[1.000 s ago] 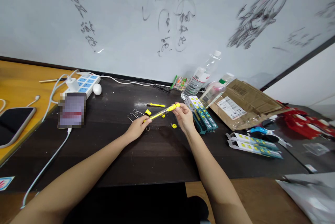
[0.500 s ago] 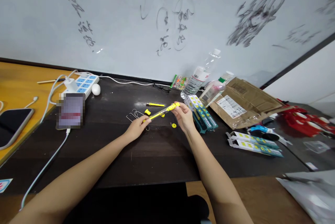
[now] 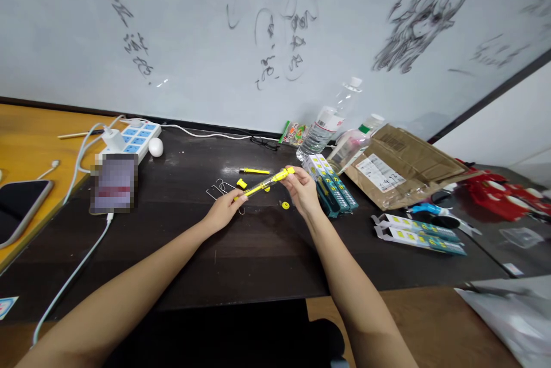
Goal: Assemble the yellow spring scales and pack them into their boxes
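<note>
Above a dark table, both my hands hold a slim yellow and clear tester screwdriver. My left hand pinches its lower left end. My right hand pinches the yellow cap end at the upper right. Loose yellow parts lie around it: a second thin yellow screwdriver piece just behind, a small yellow cap and a yellow ring by my right hand. Bent metal wire clips lie beside my left hand.
Boxed screwdriver packs lie right of my right hand, more packs farther right. Plastic bottles, a cardboard parcel and red items sit at the back right. A power strip, cables and phones are left.
My hands and the screwdriver stay almost as they were. The view has shifted slightly, so everything sits a little further left and higher.
</note>
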